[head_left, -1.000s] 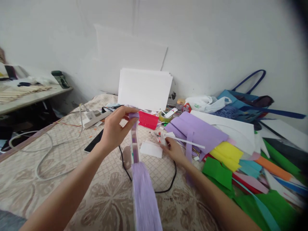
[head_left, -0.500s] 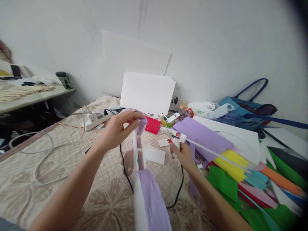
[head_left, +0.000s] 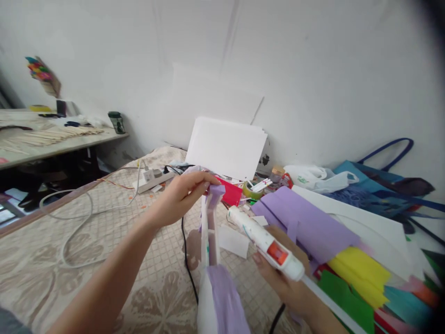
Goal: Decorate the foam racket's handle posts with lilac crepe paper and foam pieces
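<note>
the right hand (head_left: 290, 283) has brought the glue gun (head_left: 264, 242) up: 1 second ago it was low among the scraps beside the small white card (head_left: 233, 241), and now its fingers are wrapped around the gun's body, close to the camera. the nozzle points up and left, near the top of the purple and white strip (head_left: 212, 241) but not touching it. the left hand (head_left: 182, 197) keeps the folded purple top of that strip pinched between thumb and fingers, so the strip stands upright over the patterned cover (head_left: 104, 241) with its lower end running toward the camera. tool and piece are now both held and close together. a black cord (head_left: 187, 264) trails across the cover below. to the right lie purple sheets (head_left: 306, 222), a yellow sheet (head_left: 359, 273) and a green sheet (head_left: 344, 301). behind stand white sheets (head_left: 225, 146) against the wall, with a tape roll (head_left: 251, 191) near them
</note>
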`<state>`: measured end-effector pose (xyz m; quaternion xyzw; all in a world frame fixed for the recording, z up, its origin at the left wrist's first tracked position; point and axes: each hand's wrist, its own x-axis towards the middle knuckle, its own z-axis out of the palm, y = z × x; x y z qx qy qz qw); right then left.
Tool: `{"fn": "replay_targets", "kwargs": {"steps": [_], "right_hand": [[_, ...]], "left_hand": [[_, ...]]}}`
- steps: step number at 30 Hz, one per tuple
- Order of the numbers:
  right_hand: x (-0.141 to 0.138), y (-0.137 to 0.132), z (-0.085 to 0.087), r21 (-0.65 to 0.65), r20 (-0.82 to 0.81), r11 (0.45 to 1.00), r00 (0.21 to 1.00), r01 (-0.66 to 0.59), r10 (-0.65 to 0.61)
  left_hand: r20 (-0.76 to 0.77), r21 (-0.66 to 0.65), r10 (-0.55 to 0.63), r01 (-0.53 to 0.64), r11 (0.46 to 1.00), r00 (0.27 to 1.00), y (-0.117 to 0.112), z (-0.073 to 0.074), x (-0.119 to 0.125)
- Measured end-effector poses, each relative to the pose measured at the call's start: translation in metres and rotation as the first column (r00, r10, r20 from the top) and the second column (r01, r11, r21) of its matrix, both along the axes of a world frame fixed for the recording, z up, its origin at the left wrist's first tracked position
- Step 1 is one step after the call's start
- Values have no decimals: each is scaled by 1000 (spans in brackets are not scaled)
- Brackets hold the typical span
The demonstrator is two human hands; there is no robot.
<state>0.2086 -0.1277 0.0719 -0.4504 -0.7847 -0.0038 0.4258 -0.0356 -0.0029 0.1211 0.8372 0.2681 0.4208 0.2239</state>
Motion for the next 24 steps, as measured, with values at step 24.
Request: {"fn": "replay_targets", "kwargs": {"steps": [24], "right_hand": [[-21,22,-7,96,65,995,997,31,-38]], "left_hand": [[105,-138,-96,110,984,990,6,-4,-4]]}}
